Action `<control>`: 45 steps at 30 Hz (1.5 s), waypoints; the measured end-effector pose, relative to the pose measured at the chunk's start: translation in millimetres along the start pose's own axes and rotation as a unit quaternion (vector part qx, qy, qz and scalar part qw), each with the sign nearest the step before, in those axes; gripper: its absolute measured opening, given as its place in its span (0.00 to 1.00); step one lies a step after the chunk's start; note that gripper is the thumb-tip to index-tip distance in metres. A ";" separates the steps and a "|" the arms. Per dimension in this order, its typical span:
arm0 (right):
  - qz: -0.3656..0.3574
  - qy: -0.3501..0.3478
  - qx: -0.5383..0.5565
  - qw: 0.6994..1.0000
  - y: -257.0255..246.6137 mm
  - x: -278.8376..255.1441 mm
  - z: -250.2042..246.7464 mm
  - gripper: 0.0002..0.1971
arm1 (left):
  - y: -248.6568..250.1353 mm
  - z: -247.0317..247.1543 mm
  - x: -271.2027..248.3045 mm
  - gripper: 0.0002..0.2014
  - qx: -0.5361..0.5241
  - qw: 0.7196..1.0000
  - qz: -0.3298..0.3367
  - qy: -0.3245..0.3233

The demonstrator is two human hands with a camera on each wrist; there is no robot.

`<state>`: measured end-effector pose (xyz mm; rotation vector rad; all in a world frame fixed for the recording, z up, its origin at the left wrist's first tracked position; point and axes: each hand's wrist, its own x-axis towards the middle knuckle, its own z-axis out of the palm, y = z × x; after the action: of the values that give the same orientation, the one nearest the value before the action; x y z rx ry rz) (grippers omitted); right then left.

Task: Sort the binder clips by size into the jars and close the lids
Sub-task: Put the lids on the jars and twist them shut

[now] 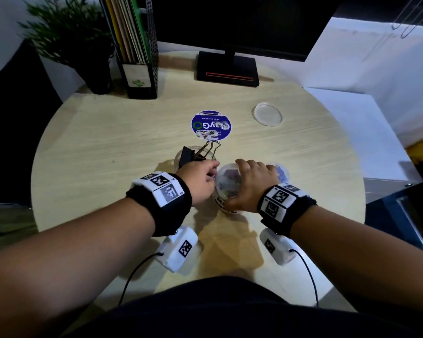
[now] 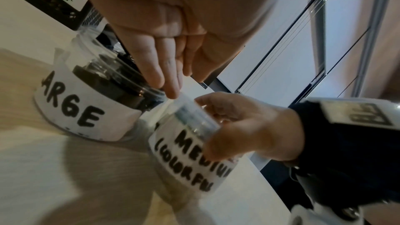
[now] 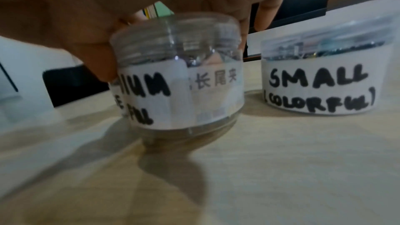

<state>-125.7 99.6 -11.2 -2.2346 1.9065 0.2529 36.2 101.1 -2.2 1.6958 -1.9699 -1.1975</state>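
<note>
The jar labelled MEDIUM (COLORFUL) (image 1: pixel 226 189) stands near the table's front middle, with a clear lid (image 3: pixel 175 40) on top. My right hand (image 1: pixel 244 181) grips that lid from above; its thumb (image 3: pixel 97 61) presses the lid's side. My left hand (image 2: pixel 173 90) has straight fingers whose tips touch the lid's rim on the left. Behind it the LARGE jar (image 2: pixel 86 109) is open, and big black binder clips (image 1: pixel 193 154) stick out of it. The SMALL (COLORFUL) jar (image 3: pixel 320 78) sits to the right with small clips inside.
A loose clear lid (image 1: pixel 266 113) lies on the round wooden table (image 1: pixel 108 147) at the back right. A blue round sticker (image 1: pixel 211 124) is at the centre. A monitor base (image 1: pixel 227 69), file holder (image 1: pixel 137 69) and plant (image 1: pixel 69 37) line the back edge.
</note>
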 end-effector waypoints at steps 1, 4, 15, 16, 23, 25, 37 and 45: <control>0.006 0.004 0.029 1.000 1.7 -4.1 -2.8 0.52 | -0.1 -0.5 -1.0 0.30 -0.020 1.000 -0.002 -0.010; 0.030 0.031 0.142 0.989 8.0 -14.4 -21.1 0.57 | -2.7 -4.8 -4.3 0.49 -0.024 0.999 0.026 -0.028; 0.010 0.044 0.590 0.806 13.9 -40.6 -46.2 0.35 | 12.9 -3.4 -11.2 0.49 -0.368 0.917 0.137 -0.072; -0.001 0.046 0.599 0.800 13.8 -41.2 -46.3 0.36 | 14.2 -3.6 -10.5 0.47 -0.388 0.907 0.143 -0.079; -0.068 0.016 0.569 0.820 19.6 -37.1 -52.1 0.52 | 16.7 -21.1 -9.0 0.44 -0.407 0.892 0.152 -0.124; -0.088 0.012 0.565 0.820 19.9 -38.0 -54.4 0.56 | 17.6 -24.7 -10.0 0.46 -0.402 0.896 0.136 -0.132; -0.304 0.100 0.302 0.898 24.8 -41.7 -68.2 0.58 | 18.1 -25.6 -12.3 0.52 -0.465 0.832 0.051 -0.299; -0.374 0.189 0.220 0.881 26.9 -39.5 -52.1 0.55 | 14.9 -34.6 -14.5 0.39 -0.499 0.821 0.015 -0.276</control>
<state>-158.2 119.9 48.3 -2.5704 0.9204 -0.6982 53.3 100.1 34.3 0.7931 -1.1034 -2.3183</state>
